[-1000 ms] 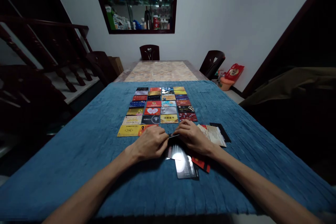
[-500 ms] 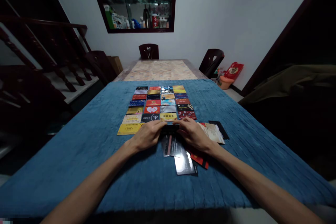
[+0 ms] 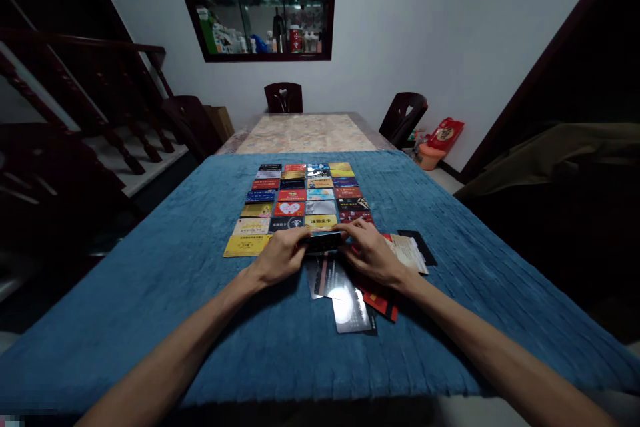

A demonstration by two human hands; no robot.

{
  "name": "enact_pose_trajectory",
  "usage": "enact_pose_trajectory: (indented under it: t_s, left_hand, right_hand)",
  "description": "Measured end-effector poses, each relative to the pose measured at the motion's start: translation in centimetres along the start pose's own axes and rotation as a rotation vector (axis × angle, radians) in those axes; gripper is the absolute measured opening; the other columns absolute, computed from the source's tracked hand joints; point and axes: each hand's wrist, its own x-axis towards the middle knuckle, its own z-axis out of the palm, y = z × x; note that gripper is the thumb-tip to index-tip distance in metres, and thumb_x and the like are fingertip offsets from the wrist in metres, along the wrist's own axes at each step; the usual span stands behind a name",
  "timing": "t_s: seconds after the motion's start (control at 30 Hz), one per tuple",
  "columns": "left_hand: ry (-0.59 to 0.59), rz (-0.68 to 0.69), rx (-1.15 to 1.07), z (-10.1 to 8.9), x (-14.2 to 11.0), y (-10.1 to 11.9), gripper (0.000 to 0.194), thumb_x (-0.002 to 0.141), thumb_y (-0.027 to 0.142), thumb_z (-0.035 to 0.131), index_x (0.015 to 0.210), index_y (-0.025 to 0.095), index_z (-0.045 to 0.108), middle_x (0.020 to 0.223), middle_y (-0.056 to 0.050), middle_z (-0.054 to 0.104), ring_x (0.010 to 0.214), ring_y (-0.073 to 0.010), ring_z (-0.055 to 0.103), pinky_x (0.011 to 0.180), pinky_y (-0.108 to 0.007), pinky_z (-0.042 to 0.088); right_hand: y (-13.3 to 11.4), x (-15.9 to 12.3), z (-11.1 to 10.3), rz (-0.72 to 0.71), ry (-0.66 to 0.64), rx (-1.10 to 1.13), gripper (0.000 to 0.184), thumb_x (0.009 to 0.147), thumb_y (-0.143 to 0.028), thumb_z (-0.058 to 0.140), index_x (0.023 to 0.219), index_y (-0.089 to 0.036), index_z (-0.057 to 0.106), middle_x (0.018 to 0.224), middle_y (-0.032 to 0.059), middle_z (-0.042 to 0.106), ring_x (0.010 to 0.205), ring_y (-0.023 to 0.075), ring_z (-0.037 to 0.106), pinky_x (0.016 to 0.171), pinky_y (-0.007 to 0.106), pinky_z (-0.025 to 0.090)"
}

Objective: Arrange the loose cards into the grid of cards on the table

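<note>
Between both hands is a dark card [image 3: 324,241], just below the laid-out rows. My left hand [image 3: 280,257] pinches its left end, and my right hand [image 3: 371,252] grips its right end with the index finger reaching along the far edge. Directly beyond lies a yellow card [image 3: 321,221] in the third column. A wider yellow card [image 3: 244,245] starts the nearest row, partly covered by my left hand. Loose cards spread around and under my right hand: a silver card [image 3: 351,312], a red card [image 3: 384,305], a beige card [image 3: 410,253] and a black card [image 3: 420,247].
Several rows of colourful cards [image 3: 292,195] lie on a blue cloth [image 3: 165,293] over the table. Beyond the cloth shows the patterned tabletop [image 3: 305,132], with dark chairs [image 3: 283,97] around it. A red bag [image 3: 446,134] stands on the floor at the right.
The dark card's near face tilts slightly differently, with its right end a little higher. My right index finger has stretched out to the left along its far edge. The other cards stay put.
</note>
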Motion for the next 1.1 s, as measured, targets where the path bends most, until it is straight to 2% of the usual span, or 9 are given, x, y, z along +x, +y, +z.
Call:
enact_pose_trajectory:
  t_s: [0.17,0.37,0.5,0.67,0.8,0.97,1.1]
  left_hand:
    - [0.079,-0.115,-0.085,-0.1,0.1,0.7,0.014,0.082,0.009,0.053,0.088,0.017,0.063,0.078,-0.001,0.068,0.071,-0.0145,0.063,0.068,-0.025,0.049]
    - [0.065,-0.18,-0.246,0.5,0.0,1.6,0.01,0.082,0.014,0.053,0.084,0.016,0.063,0.078,-0.001,0.068,0.071,-0.0149,0.064,0.065,-0.024,0.047]
    - [0.056,-0.197,-0.328,0.9,0.0,2.0,0.01,0.084,0.016,0.052,0.082,0.016,0.062,0.078,-0.001,0.068,0.072,-0.0144,0.063,0.066,-0.024,0.047]
    - [-0.001,-0.168,-0.328,0.9,-0.1,2.2,0.011,0.087,0.017,0.052,0.086,0.016,0.063,0.082,-0.002,0.069,0.074,-0.0138,0.063,0.07,-0.025,0.049]
    - [0.051,-0.144,-0.273,0.7,0.0,2.0,0.011,0.087,0.019,0.056,0.094,0.017,0.064,0.09,-0.004,0.07,0.077,-0.0146,0.064,0.067,-0.024,0.051]
    - [0.162,-0.081,-0.216,0.5,-0.2,1.8,0.03,0.084,0.011,0.053,0.112,0.017,0.061,0.1,-0.006,0.07,0.082,-0.0144,0.064,0.072,-0.026,0.054]
    - [0.166,-0.062,-0.207,0.6,-0.4,1.7,0.045,0.081,0.006,0.05,0.125,0.017,0.054,0.097,-0.005,0.069,0.081,-0.0133,0.064,0.07,-0.024,0.053]
  right_hand:
    - [0.0,0.2,-0.2,0.039,0.027,0.084,0.032,0.086,-0.017,0.065,0.118,-0.02,0.062,0.099,0.0082,0.07,0.094,0.0252,0.058,0.081,0.041,0.048]
    - [-0.7,0.5,-0.3,-0.036,-0.017,0.146,0.008,0.091,-0.021,0.061,0.097,-0.019,0.065,0.091,0.0078,0.067,0.09,0.0235,0.054,0.079,0.04,0.047]
    - [-1.3,0.7,-0.4,-0.072,-0.002,0.203,0.009,0.092,-0.018,0.057,0.094,-0.018,0.065,0.091,0.0081,0.066,0.089,0.0228,0.053,0.079,0.039,0.047]
    - [-1.5,0.7,-0.5,-0.028,0.059,0.29,0.014,0.09,-0.012,0.054,0.094,-0.02,0.065,0.092,0.0067,0.067,0.091,0.0219,0.056,0.081,0.038,0.048]
    - [-1.1,0.5,-0.7,0.014,0.081,0.28,0.017,0.089,-0.01,0.051,0.096,-0.02,0.063,0.095,0.0066,0.067,0.091,0.0211,0.06,0.08,0.036,0.05]
    - [-0.7,0.5,-0.8,-0.006,0.094,0.124,0.015,0.094,-0.017,0.051,0.101,-0.02,0.064,0.09,0.0069,0.07,0.086,0.0224,0.058,0.077,0.037,0.048]
    - [-0.4,0.5,-0.7,-0.044,0.091,0.022,0.017,0.096,-0.017,0.049,0.102,-0.021,0.065,0.091,0.007,0.07,0.086,0.0223,0.056,0.077,0.037,0.044]
